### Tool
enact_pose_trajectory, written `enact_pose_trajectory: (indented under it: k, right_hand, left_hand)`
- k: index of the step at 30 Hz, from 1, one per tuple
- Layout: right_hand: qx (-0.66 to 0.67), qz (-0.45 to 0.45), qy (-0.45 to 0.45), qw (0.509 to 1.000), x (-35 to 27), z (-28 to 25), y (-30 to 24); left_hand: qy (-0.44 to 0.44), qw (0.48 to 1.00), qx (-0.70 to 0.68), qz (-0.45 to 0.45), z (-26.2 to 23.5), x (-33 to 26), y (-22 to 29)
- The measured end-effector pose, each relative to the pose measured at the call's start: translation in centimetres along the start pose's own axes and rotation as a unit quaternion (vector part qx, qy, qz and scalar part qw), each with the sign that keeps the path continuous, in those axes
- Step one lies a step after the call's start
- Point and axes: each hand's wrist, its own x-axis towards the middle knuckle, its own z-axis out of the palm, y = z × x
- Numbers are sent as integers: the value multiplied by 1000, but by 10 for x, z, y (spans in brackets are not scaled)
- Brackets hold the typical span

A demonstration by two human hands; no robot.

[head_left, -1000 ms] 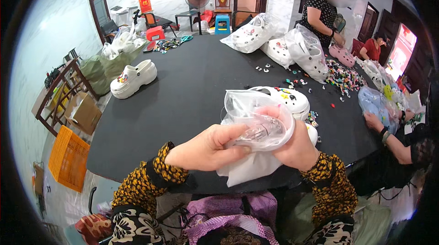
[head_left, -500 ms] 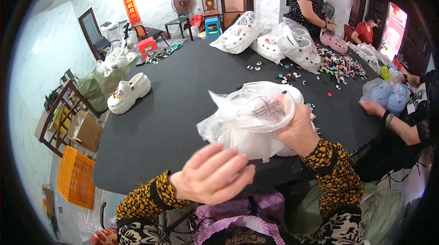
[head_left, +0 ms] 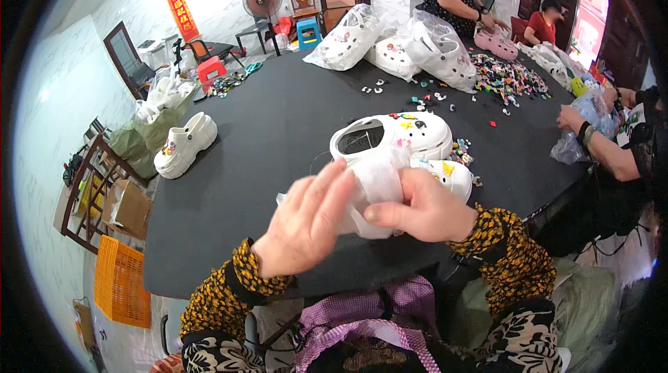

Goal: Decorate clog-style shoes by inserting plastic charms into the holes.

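My right hand [head_left: 437, 206] pinches a gathered translucent white plastic bag [head_left: 379, 188] between thumb and fingers. My left hand [head_left: 306, 220] lies along the bag's left side, its fingers stretched out straight. Just beyond them a white clog [head_left: 431, 135] with colourful charms rests on the black table [head_left: 243, 234], its heel opening toward the left. A second white clog [head_left: 456, 177], with a yellow charm, sits beside it on the near side, partly hidden by the bag and my right hand.
A single white clog [head_left: 184, 145] stands at the table's left edge. Bagged white clogs [head_left: 348, 37] and a heap of small charms [head_left: 511, 79] lie at the back. At right, a co-worker's hands [head_left: 574, 122] handle bagged blue clogs [head_left: 600, 112]. An orange crate [head_left: 122, 282] stands on the floor.
The bag, spread over the clogs before, is now bunched between my hands, uncovering both clogs. My left hand has moved up against it. The co-worker's blue clogs have shifted.
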Motion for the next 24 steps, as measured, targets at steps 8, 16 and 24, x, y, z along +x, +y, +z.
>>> enact_pose_trajectory:
  k: [8, 16, 24]
  right_hand:
    - [-152, -54, 172, 972, -13, -72, -8]
    - [-491, -131, 112, 854, -25, -92, 38]
    - [-574, -47, 93, 812, -41, -71, 40]
  left_hand:
    - [79, 955, -47, -282, -3, 16, -42]
    - [45, 989, 43, -137, 42, 36, -34]
    - [-120, 993, 15, -3, 84, 6, -11]
